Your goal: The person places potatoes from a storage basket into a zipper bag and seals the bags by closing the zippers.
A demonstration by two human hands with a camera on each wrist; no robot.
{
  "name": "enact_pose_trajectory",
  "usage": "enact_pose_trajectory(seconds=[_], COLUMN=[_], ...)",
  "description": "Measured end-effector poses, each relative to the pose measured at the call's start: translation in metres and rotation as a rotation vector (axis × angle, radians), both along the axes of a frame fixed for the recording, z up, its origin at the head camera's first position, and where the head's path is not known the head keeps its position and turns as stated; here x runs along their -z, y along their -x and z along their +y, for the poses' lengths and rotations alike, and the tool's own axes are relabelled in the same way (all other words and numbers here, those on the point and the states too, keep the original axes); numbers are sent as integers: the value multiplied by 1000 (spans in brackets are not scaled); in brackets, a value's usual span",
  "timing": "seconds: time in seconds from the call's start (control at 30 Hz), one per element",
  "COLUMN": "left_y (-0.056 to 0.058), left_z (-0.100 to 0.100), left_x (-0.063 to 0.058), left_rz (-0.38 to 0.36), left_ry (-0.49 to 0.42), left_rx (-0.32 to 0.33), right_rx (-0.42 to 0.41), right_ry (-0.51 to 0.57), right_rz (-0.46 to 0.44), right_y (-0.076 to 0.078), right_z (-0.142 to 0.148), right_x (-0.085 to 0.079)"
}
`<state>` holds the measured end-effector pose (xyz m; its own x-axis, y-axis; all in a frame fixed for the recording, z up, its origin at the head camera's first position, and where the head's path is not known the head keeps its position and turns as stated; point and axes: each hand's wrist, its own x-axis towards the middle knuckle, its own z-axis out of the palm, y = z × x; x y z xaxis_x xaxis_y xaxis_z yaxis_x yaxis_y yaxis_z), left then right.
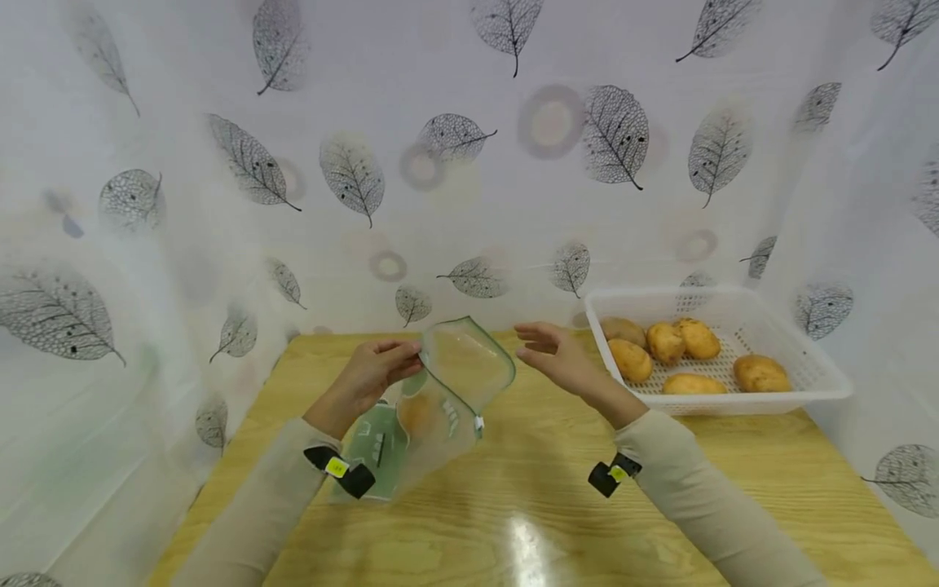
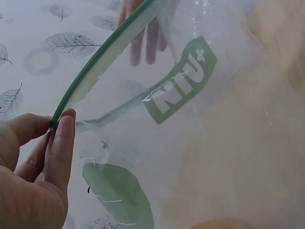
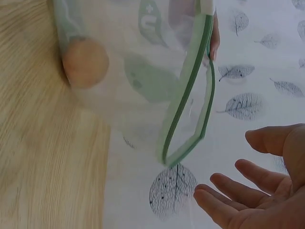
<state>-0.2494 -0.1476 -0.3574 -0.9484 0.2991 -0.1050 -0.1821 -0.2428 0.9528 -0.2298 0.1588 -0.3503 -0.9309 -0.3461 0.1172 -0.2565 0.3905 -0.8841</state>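
Though filmy, a diamond-mouthed bag (image 1: 438, 428)

I wear long, pale beige sleeves (image 1: 253, 505) that look plain, and my left hand (image 1: 370, 375) and right hand (image 1: 568, 361) are bare beyond the cuffs. Over my sleeves sit 2 black wristbands (image 1: 318, 456), each with 1 blocky black unit (image 1: 358, 481) and 1 bright yellow-green patch (image 1: 337, 467).

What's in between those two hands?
An open plastic bag: the head view shows it between the left hand, which pinches its edge, and the right hand.
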Motion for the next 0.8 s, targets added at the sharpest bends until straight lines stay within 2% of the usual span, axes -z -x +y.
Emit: enact_pose_trajectory(seconds=[0.23,0.47,0.67,0.8], left_y=[1,1,2,2], left_z=[-8,-14,-17,-17], left_x=[-9,-19,-21,-20], left_rz=[6,5,-7,-9], left_ry=[-54,-68,-74,-63], left_rx=[-28,-60,-65,-73], right_rx=[101,191,299,332], right_ry=[-56,-107,-170,-200], right_rz=[-24,-99,-170,-188], right_y=[11,18,23,27], right_z=[38,85,116,130], right_x=[-3,-6,8,21])
